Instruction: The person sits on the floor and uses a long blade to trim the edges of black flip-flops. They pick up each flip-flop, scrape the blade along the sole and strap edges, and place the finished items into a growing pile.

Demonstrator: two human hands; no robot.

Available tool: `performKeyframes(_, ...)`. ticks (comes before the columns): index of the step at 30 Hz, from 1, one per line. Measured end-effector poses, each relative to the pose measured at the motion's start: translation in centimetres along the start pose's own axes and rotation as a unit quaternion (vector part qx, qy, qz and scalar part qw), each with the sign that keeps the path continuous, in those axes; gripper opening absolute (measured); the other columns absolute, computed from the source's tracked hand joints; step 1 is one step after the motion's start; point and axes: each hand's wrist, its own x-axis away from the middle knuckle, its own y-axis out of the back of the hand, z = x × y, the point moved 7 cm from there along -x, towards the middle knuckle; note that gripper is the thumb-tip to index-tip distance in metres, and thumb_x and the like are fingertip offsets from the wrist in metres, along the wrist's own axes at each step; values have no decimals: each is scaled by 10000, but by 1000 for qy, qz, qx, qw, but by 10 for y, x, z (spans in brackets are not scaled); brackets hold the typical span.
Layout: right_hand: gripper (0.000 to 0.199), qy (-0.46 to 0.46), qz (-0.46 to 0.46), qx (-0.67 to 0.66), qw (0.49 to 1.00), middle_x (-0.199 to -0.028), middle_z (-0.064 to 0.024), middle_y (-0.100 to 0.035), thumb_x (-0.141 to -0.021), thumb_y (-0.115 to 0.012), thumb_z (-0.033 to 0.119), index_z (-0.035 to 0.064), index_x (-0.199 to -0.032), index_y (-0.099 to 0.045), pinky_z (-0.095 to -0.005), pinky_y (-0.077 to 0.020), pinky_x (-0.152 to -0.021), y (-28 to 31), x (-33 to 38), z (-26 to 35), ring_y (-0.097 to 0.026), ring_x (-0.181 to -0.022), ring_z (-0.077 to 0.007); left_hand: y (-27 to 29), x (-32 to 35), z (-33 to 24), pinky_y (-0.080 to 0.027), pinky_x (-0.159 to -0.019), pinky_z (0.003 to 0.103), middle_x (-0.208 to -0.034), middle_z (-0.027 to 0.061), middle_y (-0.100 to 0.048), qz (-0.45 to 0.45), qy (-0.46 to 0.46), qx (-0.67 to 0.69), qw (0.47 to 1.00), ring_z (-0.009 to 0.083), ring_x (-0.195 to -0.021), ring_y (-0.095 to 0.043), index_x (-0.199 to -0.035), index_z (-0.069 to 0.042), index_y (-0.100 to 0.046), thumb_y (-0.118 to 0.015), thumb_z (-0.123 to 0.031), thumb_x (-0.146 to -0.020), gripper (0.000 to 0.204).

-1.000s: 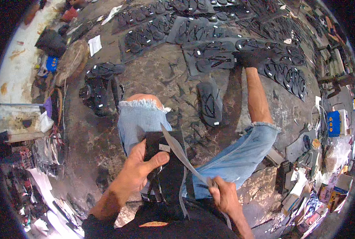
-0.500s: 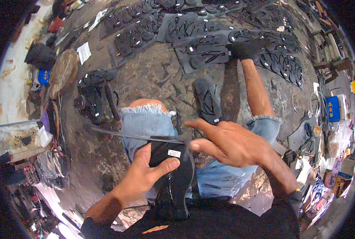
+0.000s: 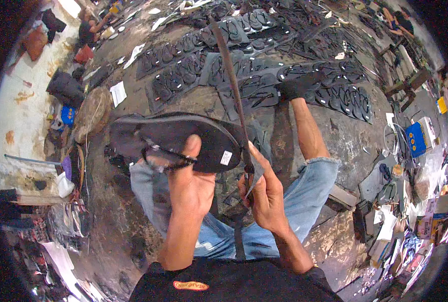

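Observation:
My left hand [image 3: 190, 189] is closed on a black flip-flop [image 3: 206, 135], its thumb lying over the sole beside the thin strap. The flip-flop is raised above my knee, sole edge toward the right, with a small white label [image 3: 226, 158] near one end. In my right hand [image 3: 267, 196] is a long, narrow, brownish knife [image 3: 230, 70], pointing up and away past the end of the flip-flop. A small grey scrap [image 3: 255, 177] shows at my right fingers. Whether the knife touches the sole I cannot tell.
Rows of black flip-flops [image 3: 343, 103] lie on dark sheets ahead, under my outstretched foot. A round wooden block [image 3: 94, 113] stands at the left. On the right are a blue box [image 3: 419, 138] and piled scraps. Other people sit in the far background.
My left hand has lifted the flip-flop up and turned it sideways. My right hand has moved down and left, and the knife, blurred across the sole before, now points upward.

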Motion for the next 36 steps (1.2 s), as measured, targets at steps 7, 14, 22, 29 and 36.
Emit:
performKeyframes(7, 380, -102, 10, 259, 960, -614, -62, -524, -1092, -429, 362, 31, -1061, -613, -347, -429, -528, 46, 93, -19, -544, -549, -162, 23, -6, 33, -621, -817, 383, -1094, 59, -727, -126, 56, -19, 990, 214, -947, -717, -1228, -114, -644, -811, -347, -896, 438)
performKeyframes(14, 246, -115, 13, 418, 901, -737, -246, -630, -1017, -561, 280, 40, -1073, -550, -541, -467, -619, 74, 95, -28, -642, -737, -492, 28, 3, 48, -622, -731, 377, -1018, 30, -726, -56, 84, -80, 992, 209, -868, -726, -1184, -128, -649, -853, -309, -850, 431)
performKeyframes(22, 312, -129, 157, 367, 908, -704, -255, -616, -1025, -568, 365, 59, -1076, -547, -594, -461, -653, 37, 15, -8, -624, -728, -501, 59, 32, 50, -604, -891, 377, -1160, 70, -684, 2, 136, -124, 983, 231, -1006, -700, -1298, -62, -603, -841, -80, -816, 538)
performKeyframes(29, 303, -182, 169, 218, 944, -737, -280, -630, -1061, -522, 331, 36, -1111, -566, -574, -482, -693, 7, 34, -18, -633, -790, -524, 69, 46, 31, -620, -847, 383, -1108, 59, -689, -58, 121, -106, 985, 219, -965, -712, -1283, -43, -603, -801, -62, -839, 486)
performKeyframes(36, 364, -267, 206, 320, 885, -735, -290, -625, -1035, -550, 364, 20, -1153, -571, -583, -478, -675, 41, 109, -28, -626, -785, -541, 80, 58, 27, -632, -826, 385, -1074, 55, -674, -61, 130, -100, 985, 211, -939, -713, -1290, -47, -594, -771, -62, -851, 474)
